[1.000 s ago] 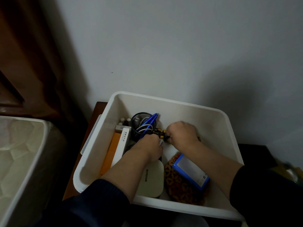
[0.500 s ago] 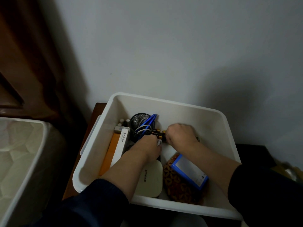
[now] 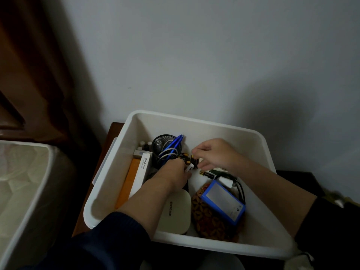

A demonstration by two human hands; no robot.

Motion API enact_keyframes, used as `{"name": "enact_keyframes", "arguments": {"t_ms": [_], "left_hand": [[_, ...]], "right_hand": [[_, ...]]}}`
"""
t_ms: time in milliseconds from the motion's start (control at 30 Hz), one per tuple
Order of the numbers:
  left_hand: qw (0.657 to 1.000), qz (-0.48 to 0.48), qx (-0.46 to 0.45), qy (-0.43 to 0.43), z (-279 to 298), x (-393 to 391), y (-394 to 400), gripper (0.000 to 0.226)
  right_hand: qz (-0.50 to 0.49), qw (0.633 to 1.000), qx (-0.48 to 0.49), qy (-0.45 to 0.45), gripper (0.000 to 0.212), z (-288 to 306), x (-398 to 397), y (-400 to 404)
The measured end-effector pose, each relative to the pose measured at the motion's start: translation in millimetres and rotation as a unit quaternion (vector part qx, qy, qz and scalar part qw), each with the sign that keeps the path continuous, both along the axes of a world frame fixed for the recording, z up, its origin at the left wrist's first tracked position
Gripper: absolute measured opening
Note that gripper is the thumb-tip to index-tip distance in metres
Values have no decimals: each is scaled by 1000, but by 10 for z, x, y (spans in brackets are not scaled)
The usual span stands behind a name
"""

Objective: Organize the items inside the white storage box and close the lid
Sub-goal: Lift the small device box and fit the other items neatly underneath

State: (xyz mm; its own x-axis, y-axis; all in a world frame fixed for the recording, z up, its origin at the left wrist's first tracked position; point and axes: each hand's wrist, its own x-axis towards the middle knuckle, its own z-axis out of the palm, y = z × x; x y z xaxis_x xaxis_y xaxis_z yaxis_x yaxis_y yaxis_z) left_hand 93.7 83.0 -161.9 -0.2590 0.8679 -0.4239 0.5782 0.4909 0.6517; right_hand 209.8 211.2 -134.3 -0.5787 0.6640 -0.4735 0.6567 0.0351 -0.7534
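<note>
In the open white plastic storage box (image 3: 194, 121) on the dark wooden surface (image 3: 112, 133), our left hand (image 3: 175, 172) grips and our right hand (image 3: 212, 154) pinches small black-and-gold batteries (image 3: 188, 159), apparently bunching them beside the black mesh pen cup (image 3: 165, 151).

a dark brown wooden table (image 3: 109, 141) against the wall carries 1 white storage box (image 3: 204, 123), which covers most of its top; only its left edge shows.

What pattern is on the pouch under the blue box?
The pouch is dark brown with orange flower-like shapes, seen in the head view under the blue box.
</note>
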Motion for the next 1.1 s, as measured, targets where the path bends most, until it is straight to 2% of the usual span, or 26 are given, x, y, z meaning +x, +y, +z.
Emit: {"name": "enact_keyframes", "arguments": {"t_ms": [100,267,333,400,533,633,733,900,1100], "left_hand": [[999,3,33,-3,-20,-3,10,18],[996,-2,89,-25,-42,-1,11,12],[996,-4,87,-24,-53,19,21,10],[997,-14,73,-6,-80,26,35,22],[994,-86,-4,71,-166,-3,47,47],[989,-119,-20,83,-202,-5,61,58],[987,-123,-56,81,-255,5,66,60],[985,-117,-90,87,-346,-12,79,52],[981,-133,-97,97,-407,-21,97,54]], "right_hand": [[43,996,-66,44,23,-4,97,11],[85,992,-78,49,19,-9,189,4],[94,995,-20,27,16,22,222,14],[80,993,81,-3,15,34,248,34],[107,965,217,-104,14,-33,239,-13],[135,943,277,-128,15,-159,168,-145],[146,933,301,-130,18,-259,75,-301],[205,896,346,-190,17,-310,-62,-409],[226,896,315,-218,19,-334,-12,-467]]}}
